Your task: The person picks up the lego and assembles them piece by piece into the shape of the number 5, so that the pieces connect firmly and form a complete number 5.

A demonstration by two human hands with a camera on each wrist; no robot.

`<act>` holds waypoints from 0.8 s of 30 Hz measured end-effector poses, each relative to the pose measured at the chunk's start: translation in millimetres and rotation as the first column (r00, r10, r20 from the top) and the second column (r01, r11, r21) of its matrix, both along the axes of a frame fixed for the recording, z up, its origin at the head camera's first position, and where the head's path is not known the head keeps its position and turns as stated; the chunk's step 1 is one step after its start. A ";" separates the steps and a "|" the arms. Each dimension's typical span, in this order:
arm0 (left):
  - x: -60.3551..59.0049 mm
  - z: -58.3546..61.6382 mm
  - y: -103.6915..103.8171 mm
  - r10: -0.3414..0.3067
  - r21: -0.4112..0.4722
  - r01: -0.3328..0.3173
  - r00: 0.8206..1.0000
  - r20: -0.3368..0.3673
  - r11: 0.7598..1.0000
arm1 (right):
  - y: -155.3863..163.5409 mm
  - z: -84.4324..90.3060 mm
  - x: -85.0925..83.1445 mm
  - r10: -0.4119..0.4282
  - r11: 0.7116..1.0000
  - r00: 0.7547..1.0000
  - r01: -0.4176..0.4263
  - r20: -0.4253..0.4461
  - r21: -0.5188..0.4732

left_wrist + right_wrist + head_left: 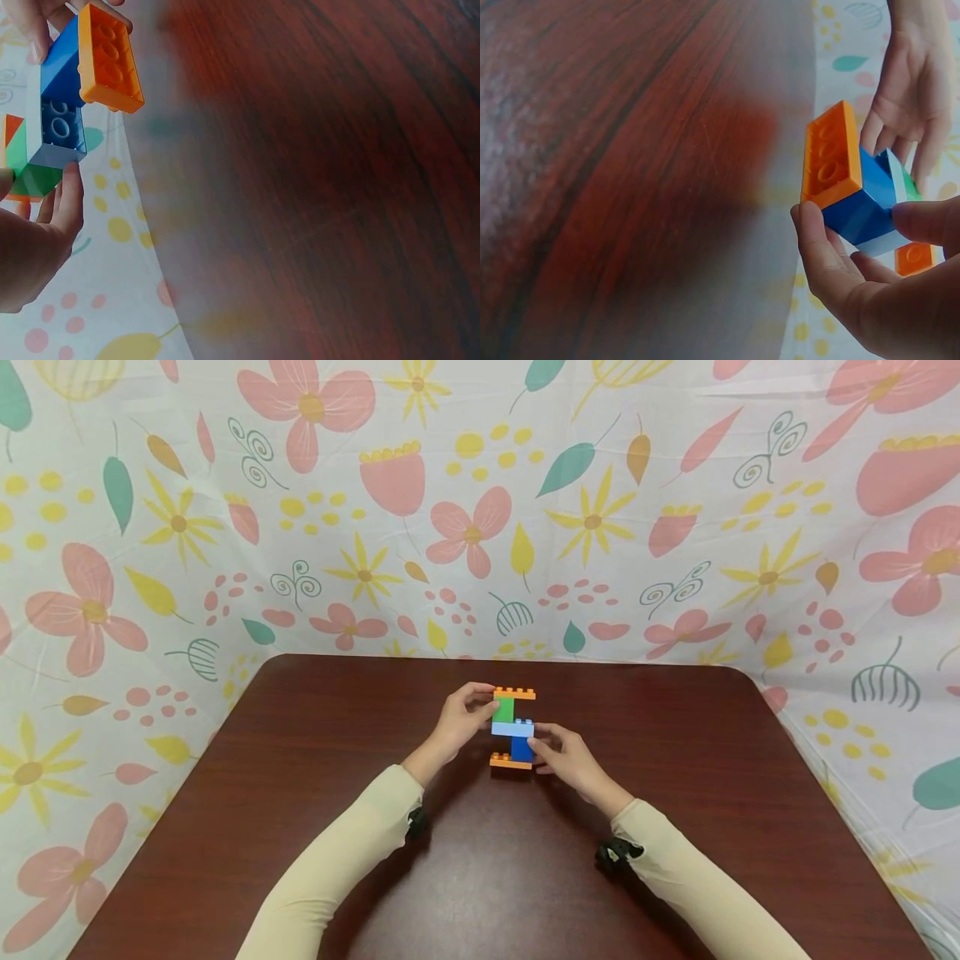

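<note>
A stack of joined toy building bricks is held up between both hands, forming an S-like shape. From the top it runs orange brick (514, 693), green brick (503, 710), light blue brick (517, 729), dark blue brick (522, 749) and lower orange brick (510, 762). My left hand (456, 720) pinches the green brick from the left side. On the other side, my right hand (572, 760) grips the dark blue brick, its thumb on the near face. Both wrist views show the hollow underside of the lower orange brick (110, 64), facing the table.
Under the hands lies a dark reddish-brown wooden table (337, 710) with rounded far corners. A white cloth (480, 602) printed with flowers and leaves hangs behind and along both sides. Dark wrist devices (618, 853) sit at the cuffs of the pale sleeves (330, 860).
</note>
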State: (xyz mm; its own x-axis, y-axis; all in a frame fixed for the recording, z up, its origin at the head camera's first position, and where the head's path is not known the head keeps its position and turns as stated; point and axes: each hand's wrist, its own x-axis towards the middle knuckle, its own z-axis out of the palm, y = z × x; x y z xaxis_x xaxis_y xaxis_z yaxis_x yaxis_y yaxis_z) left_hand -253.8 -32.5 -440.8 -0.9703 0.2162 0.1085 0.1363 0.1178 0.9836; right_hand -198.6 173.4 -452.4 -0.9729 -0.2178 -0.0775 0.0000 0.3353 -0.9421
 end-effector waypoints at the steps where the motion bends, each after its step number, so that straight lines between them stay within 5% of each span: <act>1: -0.6 -0.9 0.3 -0.003 -0.001 0.003 1.000 0.005 1.000 | 0.0 -0.2 -0.3 -0.001 1.000 1.000 0.001 0.006 0.003; 24: -14.0 -17.0 5.0 -0.020 0.033 0.016 0.989 0.146 0.999 | 1.2 -5.0 -7.0 -0.013 0.999 1.000 0.013 0.011 0.048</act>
State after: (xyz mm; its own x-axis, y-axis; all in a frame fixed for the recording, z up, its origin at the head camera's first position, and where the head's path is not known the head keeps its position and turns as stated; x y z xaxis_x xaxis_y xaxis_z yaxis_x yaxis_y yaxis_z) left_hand -267.8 -27.5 -457.8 -0.9723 0.2323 -0.0269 -0.0073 0.0849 0.9964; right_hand -205.6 174.7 -457.4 -0.9747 -0.2008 -0.0982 0.0148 0.3803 -0.9247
